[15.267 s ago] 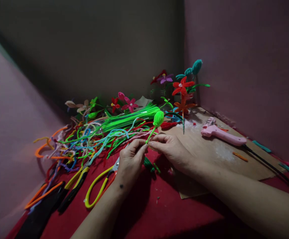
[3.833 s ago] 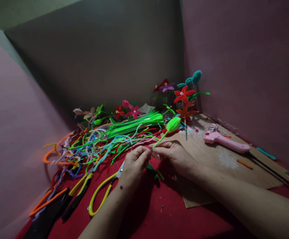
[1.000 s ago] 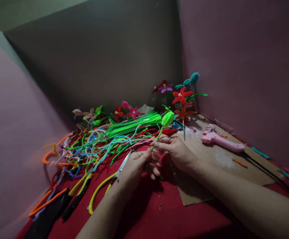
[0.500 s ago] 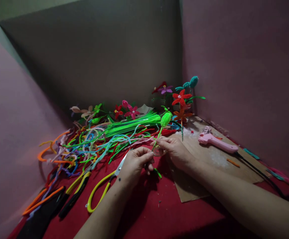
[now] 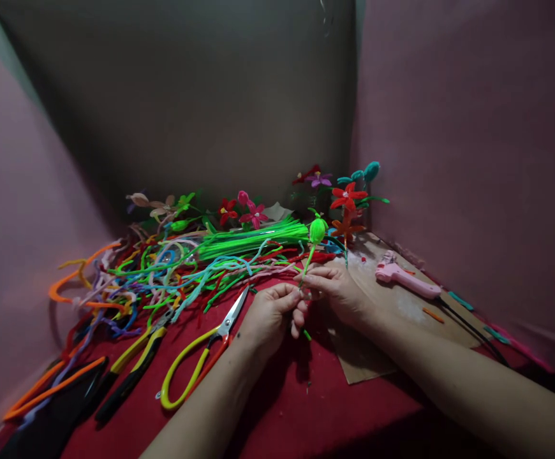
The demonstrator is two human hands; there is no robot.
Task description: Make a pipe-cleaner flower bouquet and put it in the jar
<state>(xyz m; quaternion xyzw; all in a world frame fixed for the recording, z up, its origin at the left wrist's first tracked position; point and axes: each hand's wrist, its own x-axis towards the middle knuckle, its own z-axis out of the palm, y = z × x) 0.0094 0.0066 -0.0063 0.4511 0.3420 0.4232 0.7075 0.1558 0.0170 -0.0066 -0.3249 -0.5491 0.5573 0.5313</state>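
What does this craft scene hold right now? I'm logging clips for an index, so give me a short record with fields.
Setting: red table surface in a walled corner
Left hand: pinches the lower stem of the green bud
Right hand: pinches the same stem just above
Green bud: upright, above both hands
Scissors: yellow-handled, lying left of the left hand
Glue gun: pink, lying on the cardboard sheet
Pipe cleaners: loose many-coloured pile at left
Finished flowers: standing at the back corner

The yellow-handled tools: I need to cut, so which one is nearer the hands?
The scissors, blades open and pointing at the left hand. The pliers lie farther left, beside the pipe cleaner pile.
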